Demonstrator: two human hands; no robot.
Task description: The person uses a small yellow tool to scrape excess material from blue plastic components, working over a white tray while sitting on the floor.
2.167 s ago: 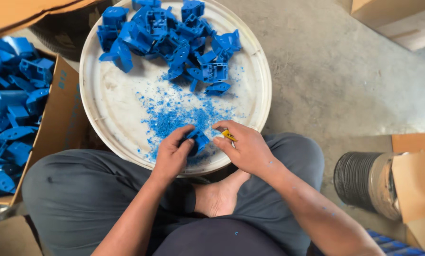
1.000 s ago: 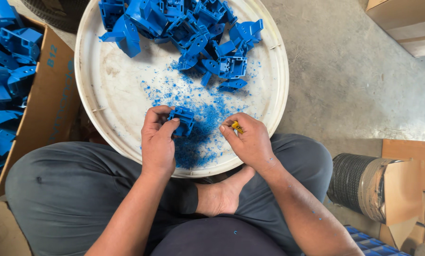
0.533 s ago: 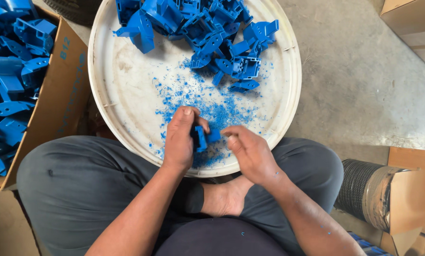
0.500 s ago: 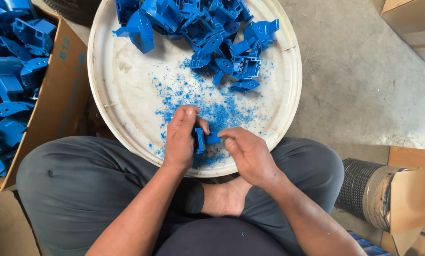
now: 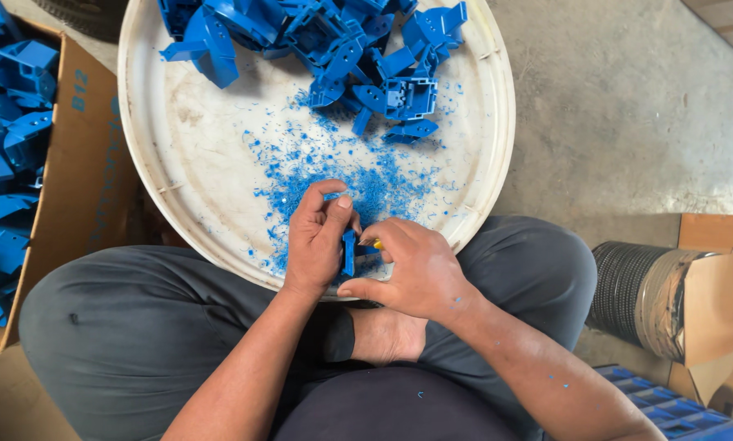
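Sitting cross-legged on the floor w/ a big round white tray (image 5: 178, 163) across the lap. The left hand (image 5: 317, 241) is clamped round a small blue plastic part (image 5: 349, 251), thumb and fingers closed on it, holding it just over the near edge of the tray. The right hand (image 5: 411, 265) is right up against it, fingers curled shut on a little yellow-handled tool (image 5: 376, 243); only a sliver of yellow shows btwn the fingers, so can't tell what kind of tool exactly.

Under the hands there's a scatter of blue shavings (image 5: 334, 175) spread over the middle of the tray. At the far side of the tray sits a heap of more blue parts (image 5: 325, 41). To the left, a cardboard box (image 5: 80, 180) also full of blue parts, just beside the tray. Off to the right on the concrete: a dark ribbed roll (image 5: 628, 286) next to more cardboard, well apart from the hands.
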